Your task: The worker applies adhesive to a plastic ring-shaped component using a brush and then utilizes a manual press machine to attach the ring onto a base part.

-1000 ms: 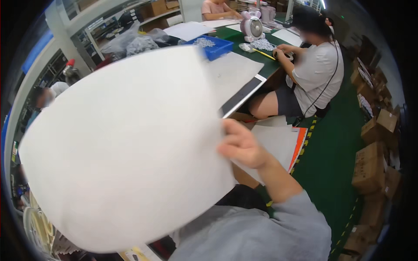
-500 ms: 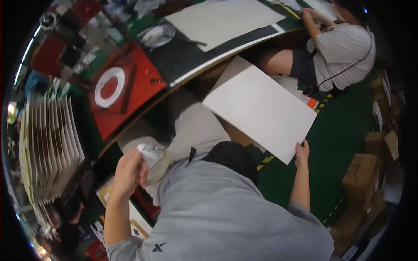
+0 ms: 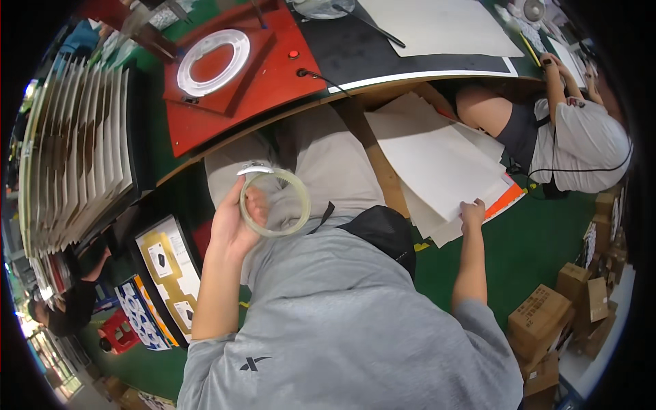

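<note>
My left hand is closed around a roll of tape, a pale yellowish see-through ring with a silvery toothed piece at its top. It is held up above my lap. On the right, the fingers of my right hand pinch the near edge of a large white sheet. That sheet lies over several other pale sheets, fanned out unevenly beside my right leg and partly under the table edge. How many sheets are between my right fingers is hidden.
A red board with a white ring is on the table, beside a black mat and a pale sheet. Upright boards stand left. Another person sits at the right, near cardboard boxes.
The white sheet, tilted up before, has come down onto the pile, with my right hand still on its edge. My left hand has turned, showing the tape ring face-on.
</note>
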